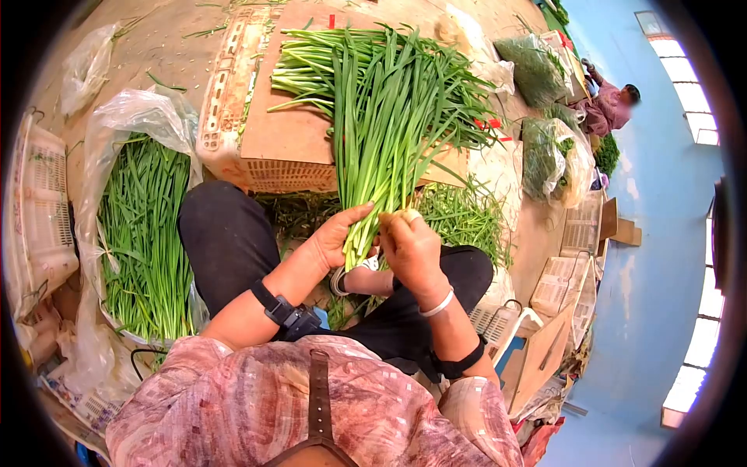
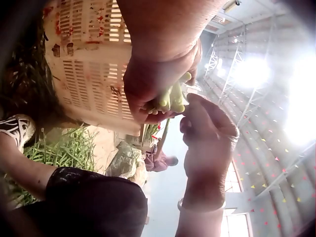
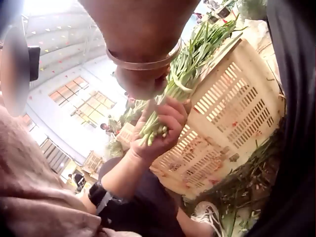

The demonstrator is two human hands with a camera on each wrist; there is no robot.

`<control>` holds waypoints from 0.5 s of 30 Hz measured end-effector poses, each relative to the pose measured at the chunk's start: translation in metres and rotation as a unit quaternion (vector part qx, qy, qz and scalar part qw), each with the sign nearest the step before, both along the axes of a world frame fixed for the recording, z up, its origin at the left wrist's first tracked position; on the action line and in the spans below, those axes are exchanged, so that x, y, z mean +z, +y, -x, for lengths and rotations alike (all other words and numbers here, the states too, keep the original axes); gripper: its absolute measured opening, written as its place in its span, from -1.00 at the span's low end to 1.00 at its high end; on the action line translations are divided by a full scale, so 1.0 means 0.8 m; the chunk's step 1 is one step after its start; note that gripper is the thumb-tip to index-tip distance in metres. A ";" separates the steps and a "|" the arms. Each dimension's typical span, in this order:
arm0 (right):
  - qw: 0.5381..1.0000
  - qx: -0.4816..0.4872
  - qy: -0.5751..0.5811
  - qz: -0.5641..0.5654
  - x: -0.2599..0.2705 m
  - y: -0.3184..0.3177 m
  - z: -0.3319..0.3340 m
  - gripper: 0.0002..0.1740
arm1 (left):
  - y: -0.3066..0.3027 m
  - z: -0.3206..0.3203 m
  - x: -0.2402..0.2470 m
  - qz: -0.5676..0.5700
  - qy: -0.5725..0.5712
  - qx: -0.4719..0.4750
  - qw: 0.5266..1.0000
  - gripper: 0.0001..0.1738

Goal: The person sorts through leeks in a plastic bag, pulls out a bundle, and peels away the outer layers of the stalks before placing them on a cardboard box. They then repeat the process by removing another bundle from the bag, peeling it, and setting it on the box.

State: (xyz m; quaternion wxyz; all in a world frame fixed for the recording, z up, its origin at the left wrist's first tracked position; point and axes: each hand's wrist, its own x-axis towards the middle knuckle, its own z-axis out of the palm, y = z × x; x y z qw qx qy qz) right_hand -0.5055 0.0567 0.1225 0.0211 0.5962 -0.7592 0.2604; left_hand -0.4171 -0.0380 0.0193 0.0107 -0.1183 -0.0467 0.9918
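Watching through the head camera, I find the green bunch [image 1: 377, 148] pointing away from the wearer, its pale stem ends gathered low between the two hands and its leaves fanned out over a brown board [image 1: 292, 136]. The left hand [image 1: 338, 237] is clamped on the bunch near those ends, with the stems running through its curled fingers and the cut tips poking out on the wearer's side; my right wrist view shows those fingers wrapped round it. The right hand [image 1: 412, 249] sits just beside, on the other flank of the stems, fingers bent and thumb drawn in. From the left wrist I see its fingertips together, pinching at the edge of the bunch, right against the stem ends, though the strand between them is too blurred for me to make out. Beyond the hands, the bunch's leafy part overlies more greens [image 1: 303, 74] that lie crosswise on the board, their pale ends towards the left. The board rests on a slotted plastic crate [image 1: 292, 177], in front of the wearer's knees. Loose greens [image 1: 467, 218] lie low to the right of the bunch, and a clear plastic bag [image 1: 175, 117] full of long leaves [image 1: 144, 226] stands to the left, well apart from both hands.
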 end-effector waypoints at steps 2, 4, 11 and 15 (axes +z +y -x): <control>0.994 0.076 0.047 -0.058 0.003 0.003 -0.016 -0.81 | -0.001 -0.001 0.003 -0.024 0.045 -0.011 0.999 -0.58; 0.987 0.101 0.064 -0.112 -0.002 0.000 -0.026 -0.81 | 0.002 0.000 -0.011 0.058 -0.023 -0.002 0.998 -0.59; 0.974 -0.141 -0.177 -0.031 0.025 0.016 0.026 -0.67 | -0.001 -0.002 -0.008 0.058 -0.052 -0.024 0.997 -0.77; 0.931 -0.154 -0.293 -0.157 -0.044 0.030 0.050 -0.67 | 0.000 0.000 0.005 0.089 -0.068 -0.027 0.993 -0.78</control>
